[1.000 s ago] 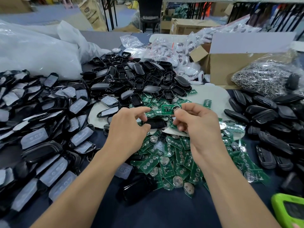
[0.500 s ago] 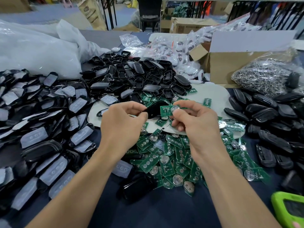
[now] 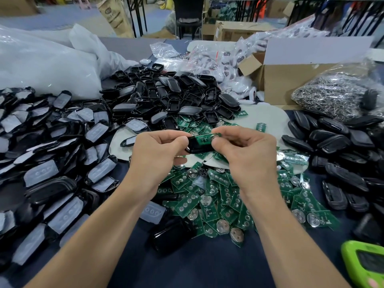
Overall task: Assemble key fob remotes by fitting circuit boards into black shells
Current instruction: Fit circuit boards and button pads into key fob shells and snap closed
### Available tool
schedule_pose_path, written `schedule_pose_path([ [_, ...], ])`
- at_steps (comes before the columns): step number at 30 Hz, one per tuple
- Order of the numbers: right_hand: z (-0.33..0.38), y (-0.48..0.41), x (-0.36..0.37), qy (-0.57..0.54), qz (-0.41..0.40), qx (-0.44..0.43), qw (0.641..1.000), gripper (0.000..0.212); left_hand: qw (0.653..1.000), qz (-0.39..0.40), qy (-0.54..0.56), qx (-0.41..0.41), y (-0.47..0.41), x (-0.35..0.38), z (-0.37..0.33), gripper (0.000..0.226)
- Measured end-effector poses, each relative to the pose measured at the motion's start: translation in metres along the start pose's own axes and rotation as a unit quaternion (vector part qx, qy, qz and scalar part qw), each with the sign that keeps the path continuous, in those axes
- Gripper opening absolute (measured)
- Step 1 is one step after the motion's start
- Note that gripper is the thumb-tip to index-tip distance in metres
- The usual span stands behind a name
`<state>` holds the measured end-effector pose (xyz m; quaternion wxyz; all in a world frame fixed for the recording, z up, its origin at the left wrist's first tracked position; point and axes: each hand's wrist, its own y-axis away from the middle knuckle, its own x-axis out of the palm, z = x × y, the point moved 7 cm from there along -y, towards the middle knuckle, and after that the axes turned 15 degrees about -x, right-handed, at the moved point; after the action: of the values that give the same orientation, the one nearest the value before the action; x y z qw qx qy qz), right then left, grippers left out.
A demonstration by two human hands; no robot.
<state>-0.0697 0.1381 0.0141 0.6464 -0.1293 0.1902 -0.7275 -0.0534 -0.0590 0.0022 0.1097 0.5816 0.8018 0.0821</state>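
Black shell (image 3: 197, 146) gripped by left hand (image 3: 158, 154); green circuit board (image 3: 204, 139) atop, pinched by right hand (image 3: 247, 154)

Both bare forearms converge on the black shell (image 3: 197, 146), wrists straight and well apart. The left hand (image 3: 158, 151) is at the shell's left end, fingers curled, thumb and forefinger pinching that end. The right hand (image 3: 247, 151) is at the shell's right end, knuckles up, its fingertips pinching the circuit board (image 3: 204, 139) that lies against the shell.
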Motion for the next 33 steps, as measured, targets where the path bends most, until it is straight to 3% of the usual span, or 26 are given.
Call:
schedule_pose_path([
  [13,-0.006,0.002,0.002,0.0,0.013,0.033,0.999,0.023,0.999,0.025,0.033,-0.013,0.001,0.002,-0.001,0.023],
  [22,0.001,0.004,-0.004,0.094,-0.006,0.022,0.995,0.019,0.998,0.049,0.043,-0.013,0.004,0.006,-0.003,0.028],
  [26,0.003,0.006,-0.004,0.127,-0.001,0.024,0.992,0.019,0.997,0.07,0.015,0.004,0.008,0.012,-0.002,0.019],
  [30,0.008,0.007,-0.002,0.174,0.001,0.007,0.985,0.014,0.999,0.041,0.012,0.004,0.007,0.009,-0.002,0.029],
  [33,0.015,0.009,0.0,0.258,0.004,-0.028,0.966,0.03,0.999,0.034,0.032,0.006,0.008,0.008,-0.004,0.032],
])
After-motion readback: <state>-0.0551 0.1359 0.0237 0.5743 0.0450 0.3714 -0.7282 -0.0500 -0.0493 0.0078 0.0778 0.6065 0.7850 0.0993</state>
